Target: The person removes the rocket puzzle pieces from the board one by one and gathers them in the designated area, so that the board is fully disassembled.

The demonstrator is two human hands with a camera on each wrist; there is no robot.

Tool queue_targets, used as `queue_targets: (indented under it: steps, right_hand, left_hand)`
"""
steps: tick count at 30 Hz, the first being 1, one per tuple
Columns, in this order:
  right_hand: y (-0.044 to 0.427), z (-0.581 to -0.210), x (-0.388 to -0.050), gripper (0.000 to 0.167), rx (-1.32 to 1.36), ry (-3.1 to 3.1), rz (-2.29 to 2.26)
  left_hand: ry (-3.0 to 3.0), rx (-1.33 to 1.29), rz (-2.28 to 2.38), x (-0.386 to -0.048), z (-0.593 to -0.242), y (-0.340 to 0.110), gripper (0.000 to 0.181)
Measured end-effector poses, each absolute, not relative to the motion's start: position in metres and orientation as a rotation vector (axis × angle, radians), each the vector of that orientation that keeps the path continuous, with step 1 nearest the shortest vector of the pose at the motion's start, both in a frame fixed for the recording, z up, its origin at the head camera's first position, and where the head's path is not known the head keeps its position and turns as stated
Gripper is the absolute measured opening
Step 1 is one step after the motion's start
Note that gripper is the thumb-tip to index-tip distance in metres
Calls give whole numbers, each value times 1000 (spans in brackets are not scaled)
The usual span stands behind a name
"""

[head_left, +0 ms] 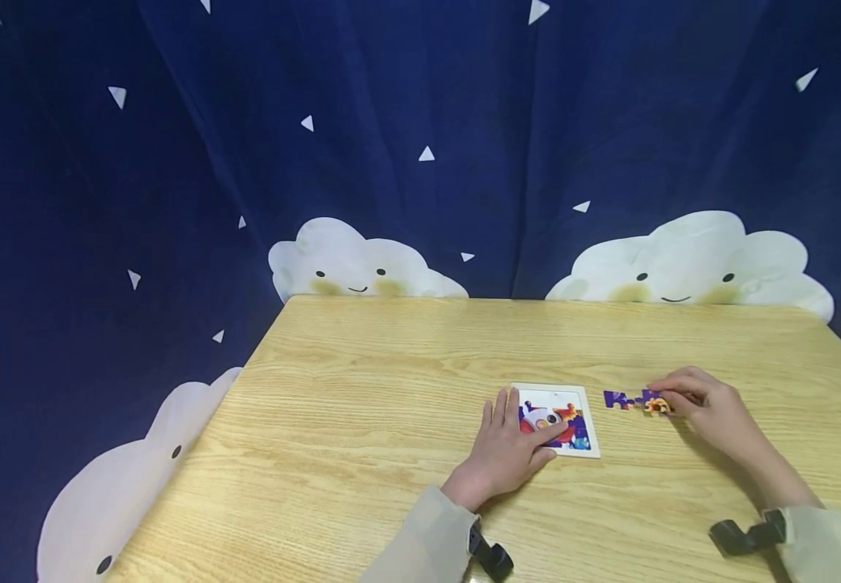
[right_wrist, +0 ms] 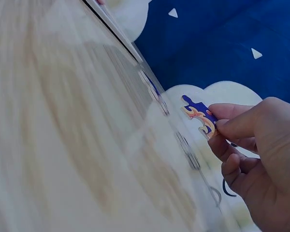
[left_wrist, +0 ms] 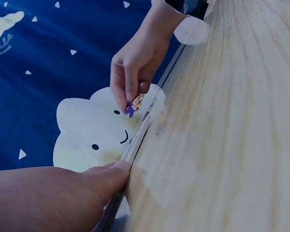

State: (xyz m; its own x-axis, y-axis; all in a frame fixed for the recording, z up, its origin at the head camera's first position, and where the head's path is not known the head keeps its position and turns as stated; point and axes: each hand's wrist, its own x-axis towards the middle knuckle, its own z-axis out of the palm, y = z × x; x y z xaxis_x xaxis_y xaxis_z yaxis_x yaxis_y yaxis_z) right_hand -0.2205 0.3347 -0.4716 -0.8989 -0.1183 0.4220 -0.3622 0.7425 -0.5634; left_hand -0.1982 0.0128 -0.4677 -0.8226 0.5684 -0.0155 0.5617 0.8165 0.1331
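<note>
My left hand (head_left: 503,449) rests with extended fingers on the left side of a small white-framed jigsaw puzzle (head_left: 592,437). Colourful pieces fill its lower part, and a pale area shows near the top; the hand hides part of the picture. To the right, my right hand (head_left: 707,405) pinches a purple and orange jigsaw piece (right_wrist: 198,115) between thumb and fingers. The right wrist view shows that piece raised off the table. Just left of this hand lies a loose purple piece (head_left: 615,399); where pieces overlap in the head view, I cannot tell them apart.
Everything lies on a light wood-grain table (head_left: 362,389) with a glossy surface. Behind it hangs a dark blue curtain (head_left: 405,97) with white triangles and smiling clouds. Black straps with mounts (head_left: 748,534) sit at both wrists.
</note>
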Motion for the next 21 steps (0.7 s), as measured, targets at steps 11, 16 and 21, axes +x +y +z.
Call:
queue_targets:
  steps: [11, 16, 21]
  right_hand:
    - [365, -475, -215, 19, 326, -2542, 880]
    - [377, -475, -213, 16, 256, -2587, 874]
    - [386, -476, -214, 17, 248, -2568, 886]
  left_hand:
    - [2937, 905, 175, -197, -466, 13, 43]
    - [2929, 889, 182, -196, -465, 14, 44]
    - [2933, 895, 157, -197, -466, 14, 44]
